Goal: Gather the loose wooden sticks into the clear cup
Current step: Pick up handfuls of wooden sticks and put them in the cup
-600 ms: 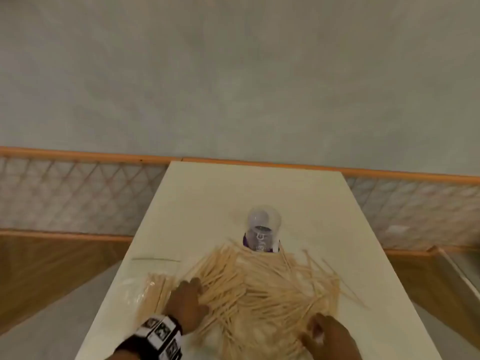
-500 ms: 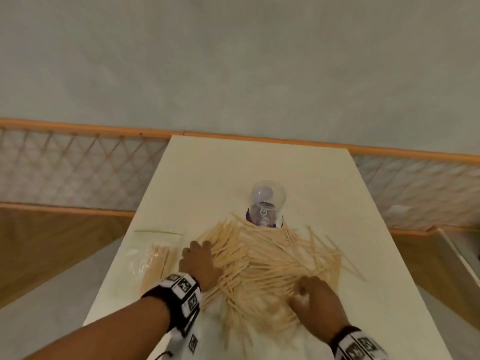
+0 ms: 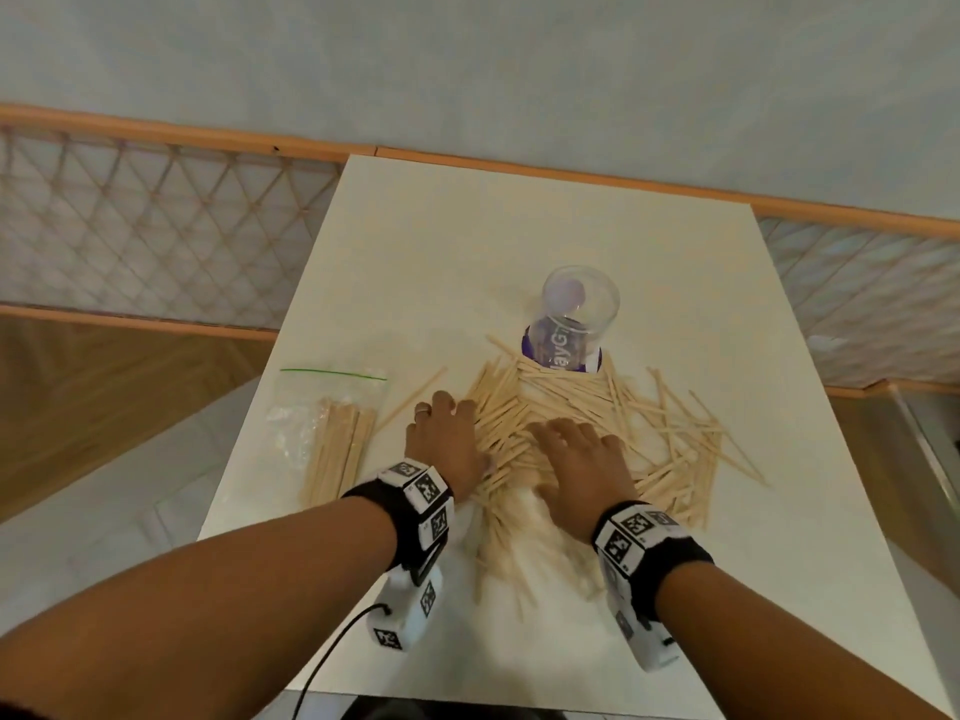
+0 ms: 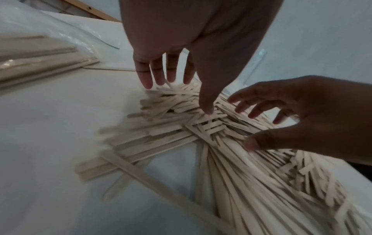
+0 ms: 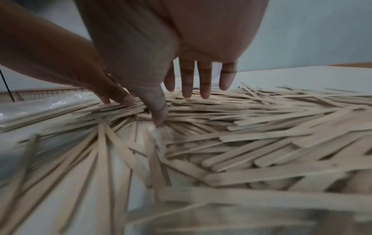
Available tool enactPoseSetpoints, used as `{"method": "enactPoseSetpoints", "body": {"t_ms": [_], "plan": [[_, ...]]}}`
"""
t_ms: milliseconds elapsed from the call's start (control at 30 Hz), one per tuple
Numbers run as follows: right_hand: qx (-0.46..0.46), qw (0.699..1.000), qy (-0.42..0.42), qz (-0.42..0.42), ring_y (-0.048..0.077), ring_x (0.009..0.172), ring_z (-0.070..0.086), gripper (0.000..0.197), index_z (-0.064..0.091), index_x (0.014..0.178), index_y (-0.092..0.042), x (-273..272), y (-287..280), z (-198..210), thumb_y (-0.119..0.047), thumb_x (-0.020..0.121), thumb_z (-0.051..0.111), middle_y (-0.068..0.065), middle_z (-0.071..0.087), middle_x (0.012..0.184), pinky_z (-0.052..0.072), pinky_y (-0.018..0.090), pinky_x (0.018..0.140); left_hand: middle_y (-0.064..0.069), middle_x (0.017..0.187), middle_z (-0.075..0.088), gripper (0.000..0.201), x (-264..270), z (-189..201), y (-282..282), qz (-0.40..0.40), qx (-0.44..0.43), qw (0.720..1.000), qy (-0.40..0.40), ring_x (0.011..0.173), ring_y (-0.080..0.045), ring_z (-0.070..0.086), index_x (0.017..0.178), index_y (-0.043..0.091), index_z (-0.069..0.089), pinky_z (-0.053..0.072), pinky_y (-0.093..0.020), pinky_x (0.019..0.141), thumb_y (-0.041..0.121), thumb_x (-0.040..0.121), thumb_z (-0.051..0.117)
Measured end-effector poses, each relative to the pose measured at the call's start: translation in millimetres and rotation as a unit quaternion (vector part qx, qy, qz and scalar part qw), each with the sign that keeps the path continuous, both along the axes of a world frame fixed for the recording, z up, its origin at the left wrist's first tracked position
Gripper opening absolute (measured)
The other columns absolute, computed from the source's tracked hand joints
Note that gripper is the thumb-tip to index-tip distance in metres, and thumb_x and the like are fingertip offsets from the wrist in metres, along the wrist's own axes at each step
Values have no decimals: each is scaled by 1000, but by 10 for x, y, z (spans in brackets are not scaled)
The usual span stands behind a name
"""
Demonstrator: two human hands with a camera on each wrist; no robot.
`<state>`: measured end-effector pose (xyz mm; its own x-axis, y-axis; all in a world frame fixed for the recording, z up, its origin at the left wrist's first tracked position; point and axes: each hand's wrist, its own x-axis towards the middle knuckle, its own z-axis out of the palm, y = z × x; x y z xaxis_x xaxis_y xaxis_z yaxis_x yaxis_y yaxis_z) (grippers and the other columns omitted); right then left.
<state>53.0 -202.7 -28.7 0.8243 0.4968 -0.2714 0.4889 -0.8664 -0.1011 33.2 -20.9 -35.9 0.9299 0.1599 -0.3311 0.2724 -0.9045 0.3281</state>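
Observation:
A wide heap of loose wooden sticks [image 3: 597, 423] lies spread over the middle of the white table [image 3: 519, 241]. The clear cup [image 3: 574, 324], with a purple label, stands upright at the far edge of the heap. My left hand [image 3: 447, 433] rests on the heap's left side, fingers straight and spread [image 4: 167, 71]. My right hand [image 3: 576, 459] lies flat on the middle of the heap, fingers spread, tips touching the sticks [image 5: 201, 85]. Neither hand grips a stick. In the wrist views the sticks [image 4: 181, 127] [image 5: 241, 135] fan out under both palms.
A clear zip bag [image 3: 332, 433] holding more wooden sticks lies on the table to the left of my left hand. One stray stick [image 3: 410, 400] lies between bag and heap. A lattice railing [image 3: 156, 226] runs behind the table. The table's edges drop off left and right.
The view has tilted down, showing both forearms. My right hand has moved from the heap's near right edge up to its middle; the left hand stays at the left side.

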Motion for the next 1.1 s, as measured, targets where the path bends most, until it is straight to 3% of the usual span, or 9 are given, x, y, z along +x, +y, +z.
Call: {"method": "enactPoseSetpoints", "body": {"t_ms": [67,167,433,567,633,733,833,967,1100], "plan": [[4,1000,2,-27,27,134,37,77,28,146,-27,60,41,-17,-45,82,67,3,35,151,32,48,105,-10,134,41,69,-33,0,59,-5,8,1000,8,122,-35,42,133,16,43,44,-45,97,46,77,70],[-12,999,8,-43,27,126,43,57,46,134,-23,134,102,-40,-45,85,64,3,45,139,34,46,102,-9,130,43,62,-94,-29,98,-32,16,999,19,119,-34,44,127,15,47,46,-45,95,41,77,72],[53,996,28,-60,33,95,54,5,54,95,-12,351,228,-71,-13,91,51,8,58,103,36,39,82,-4,125,57,38,14,-8,124,-37,66,997,1,123,-32,43,124,18,55,39,-43,98,29,87,54],[186,978,54,-82,26,72,42,14,46,85,-10,520,194,-79,3,88,49,6,43,85,34,35,65,-6,121,59,31,102,2,138,-25,48,998,14,119,-31,49,117,14,57,40,-42,96,25,89,52],[236,967,57,-81,24,69,43,18,41,85,-14,607,178,-45,3,90,46,7,49,82,41,39,64,-8,118,60,24,140,24,145,-18,31,999,12,112,-30,54,113,12,55,43,-40,92,21,91,50],[322,938,72,-108,14,63,48,24,39,94,-19,727,198,91,5,92,37,5,59,80,42,28,58,-9,104,64,13,217,92,164,-1,-30,1000,-8,96,-31,62,105,10,48,45,-38,79,12,92,46],[409,903,29,-124,8,55,44,17,40,91,-16,822,264,239,-3,100,36,0,52,68,34,20,52,-2,79,55,7,301,175,177,31,-102,993,-54,73,-29,58,94,13,40,38,-32,60,6,95,42],[473,867,40,-149,4,63,52,9,48,96,-12,893,435,399,-17,102,44,-5,54,76,38,5,57,-2,83,53,12,405,314,155,39,-136,982,-124,75,-24,53,98,9,49,40,-33,64,11,99,38],[521,818,101,-224,8,53,39,44,50,110,-19,948,635,496,-48,83,69,-3,42,66,39,16,52,1,79,53,12,478,442,18,44,-208,957,-198,67,-14,49,91,13,47,39,-23,58,11,99,38]]}}
